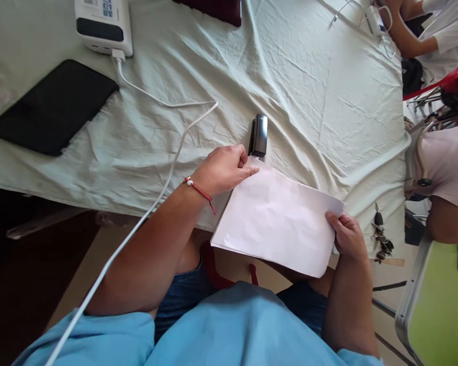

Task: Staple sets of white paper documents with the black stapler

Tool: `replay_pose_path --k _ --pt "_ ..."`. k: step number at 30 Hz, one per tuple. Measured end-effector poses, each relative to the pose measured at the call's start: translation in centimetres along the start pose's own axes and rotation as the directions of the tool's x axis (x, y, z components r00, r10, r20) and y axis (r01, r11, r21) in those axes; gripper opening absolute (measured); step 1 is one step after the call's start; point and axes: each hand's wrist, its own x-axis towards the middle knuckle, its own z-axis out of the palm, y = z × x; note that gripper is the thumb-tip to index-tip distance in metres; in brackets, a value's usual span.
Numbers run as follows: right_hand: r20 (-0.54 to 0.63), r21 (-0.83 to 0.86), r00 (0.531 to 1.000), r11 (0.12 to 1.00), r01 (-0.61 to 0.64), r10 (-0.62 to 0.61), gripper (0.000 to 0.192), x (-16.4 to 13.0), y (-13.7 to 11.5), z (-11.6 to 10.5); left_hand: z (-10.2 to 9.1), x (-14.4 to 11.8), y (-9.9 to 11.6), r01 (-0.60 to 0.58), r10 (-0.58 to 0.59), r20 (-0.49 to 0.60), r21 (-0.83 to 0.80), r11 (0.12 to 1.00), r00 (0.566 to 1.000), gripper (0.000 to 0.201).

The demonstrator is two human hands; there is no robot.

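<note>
A white sheaf of paper (278, 218) lies across the near edge of a table draped in pale green cloth (309, 91). My left hand (225, 168) pinches its far left corner, right next to a black stapler (258, 135) that rests on the cloth. My right hand (347, 235) grips the paper's right edge, thumb on top. A red thread bracelet circles my left wrist.
A black tablet (51, 105) lies at the far left, and a white power bank (104, 24) with a white cable (164, 101) trails toward me. A bunch of keys (381, 238) sits by the table's right corner. Another person's arm (408, 35) shows at the top right.
</note>
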Motion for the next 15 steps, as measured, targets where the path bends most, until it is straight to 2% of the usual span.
replay_pose_path --k 4,7,10,12,15 --pt "-0.004 0.012 0.999 0.999 0.045 -0.045 0.045 -0.5 0.0 0.5 -0.8 0.5 -0.8 0.051 -0.050 0.038 -0.038 0.998 0.998 0.032" --pt "-0.033 0.010 0.995 0.995 0.099 -0.098 0.044 0.1 -0.6 0.2 -1.6 0.6 -1.6 0.009 -0.007 0.038 -0.051 0.999 0.999 0.044" --pt "-0.094 -0.003 0.983 0.988 0.156 -0.155 0.042 0.8 -1.2 -0.3 -2.1 0.5 -2.2 -0.084 0.088 0.122 -0.035 0.996 0.989 0.031" --pt "-0.149 -0.018 0.970 0.981 0.194 -0.194 0.043 1.1 -1.5 -0.7 -2.1 0.4 -2.3 -0.106 0.109 0.173 -0.026 0.994 0.979 0.025" --pt "-0.223 -0.058 0.936 0.962 0.265 -0.271 0.046 1.2 -1.6 -1.0 -1.9 0.3 -1.8 -0.098 0.104 0.173 -0.042 0.994 0.979 0.035"
